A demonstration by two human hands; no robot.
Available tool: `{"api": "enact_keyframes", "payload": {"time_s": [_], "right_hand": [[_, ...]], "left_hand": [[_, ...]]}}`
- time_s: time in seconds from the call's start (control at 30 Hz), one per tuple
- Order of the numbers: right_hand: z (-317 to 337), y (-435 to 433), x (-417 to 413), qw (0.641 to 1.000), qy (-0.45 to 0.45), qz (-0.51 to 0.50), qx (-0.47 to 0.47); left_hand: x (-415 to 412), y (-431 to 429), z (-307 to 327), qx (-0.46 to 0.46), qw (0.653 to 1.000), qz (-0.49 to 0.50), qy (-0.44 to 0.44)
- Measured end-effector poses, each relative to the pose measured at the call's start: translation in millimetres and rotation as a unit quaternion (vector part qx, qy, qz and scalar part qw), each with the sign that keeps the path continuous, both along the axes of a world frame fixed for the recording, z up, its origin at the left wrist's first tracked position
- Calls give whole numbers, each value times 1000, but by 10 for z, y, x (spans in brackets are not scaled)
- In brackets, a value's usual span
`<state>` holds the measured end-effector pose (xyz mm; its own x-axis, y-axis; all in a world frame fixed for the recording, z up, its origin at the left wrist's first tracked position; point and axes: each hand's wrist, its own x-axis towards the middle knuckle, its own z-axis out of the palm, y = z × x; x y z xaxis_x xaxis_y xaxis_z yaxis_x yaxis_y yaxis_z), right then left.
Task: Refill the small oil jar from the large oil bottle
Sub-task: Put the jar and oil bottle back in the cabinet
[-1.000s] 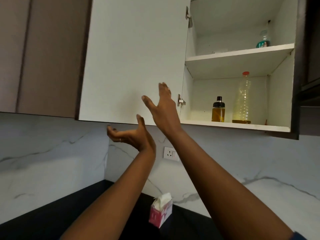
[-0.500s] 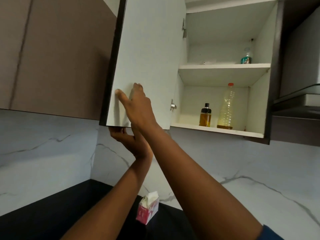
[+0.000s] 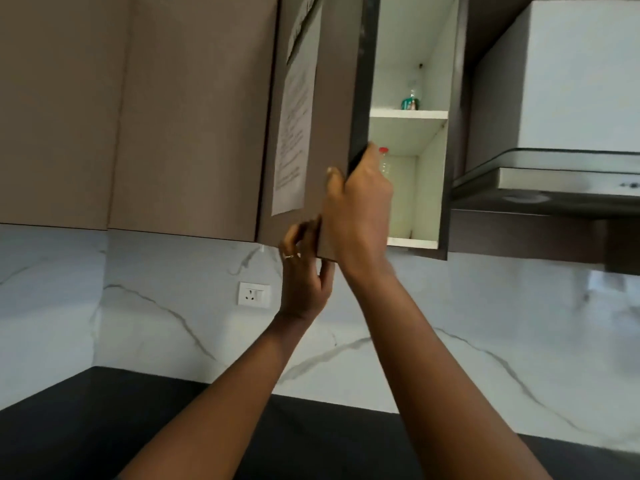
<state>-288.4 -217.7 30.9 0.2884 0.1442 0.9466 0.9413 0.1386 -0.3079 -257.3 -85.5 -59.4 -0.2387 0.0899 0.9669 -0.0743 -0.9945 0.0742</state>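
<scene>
While left hand (image 3: 304, 282) and right hand (image 3: 360, 209) are gripping the cabinet door (image 3: 332, 98):
large oil bottle (image 3: 383, 151) is standing upright, 1 o'clock of the nearer right hand.

Both arms are raised, the right arm (image 3: 415, 358) reaching higher than the left arm (image 3: 225, 393). The right hand (image 3: 356, 209) grips the door (image 3: 334, 109) by its edge, thumb on the outer face and fingers wrapped behind. Just below, the left hand (image 3: 304, 275), wearing a ring, pinches the door's lower corner with curled fingers.
</scene>
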Motion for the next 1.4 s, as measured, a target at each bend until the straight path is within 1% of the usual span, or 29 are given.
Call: {"api": "enact_keyframes", "payload": {"time_s": [0.07, 0.1, 0.17, 0.23, 0.3, 0.4, 0.47, 0.57, 0.7, 0.8, 0.9, 0.97, 1.0, 1.07, 1.2, 1.4], "right_hand": [[0, 10, 216, 995, 0, -103, 8], [-32, 7, 347, 990, -7, -138, 21], [-89, 8, 657, 967, -65, -243, 33], [-123, 51, 1012, 943, -102, -314, 37], [-157, 74, 1397, 920, -110, -375, 7], [-241, 122, 1898, 895, -94, -426, -91], [-310, 180, 2209, 890, -97, -431, -114], [-378, 310, 2606, 905, -80, -393, -144], [-396, 506, 2966, 915, -67, -368, -150], [-401, 651, 3165, 922, -45, -342, -175], [-421, 794, 3331, 925, -33, -326, -191], [-452, 873, 3419, 923, -35, -328, -197], [-467, 906, 3462, 923, -37, -327, -200], [-487, 966, 3529, 924, -30, -316, -214], [-520, 1052, 3636, 928, -16, -274, -251], [-608, 1164, 3684, 930, 11, -227, -289]], "left_hand": [[156, 50, 21, 67, 995, 59, 50], [244, 111, 31, 92, 988, 96, 76], [446, 148, 55, 106, 977, 143, 118], [640, 171, 50, 105, 964, 186, 155], [826, 193, 57, 81, 953, 221, 191], [1140, 298, 92, 63, 921, 299, 240], [1335, 381, 114, 72, 904, 324, 270], [1609, 473, 140, 53, 879, 361, 308], [1873, 504, 152, 30, 862, 386, 328], [2023, 579, 162, 24, 851, 392, 349], [2138, 612, 203, 0, 851, 373, 371], [2209, 633, 199, -24, 857, 330, 395], [2251, 648, 201, -34, 854, 314, 414], [2342, 702, 204, -48, 848, 312, 425], [2403, 735, 252, -73, 827, 302, 468], [2376, 812, 269, -81, 809, 286, 507]]}}
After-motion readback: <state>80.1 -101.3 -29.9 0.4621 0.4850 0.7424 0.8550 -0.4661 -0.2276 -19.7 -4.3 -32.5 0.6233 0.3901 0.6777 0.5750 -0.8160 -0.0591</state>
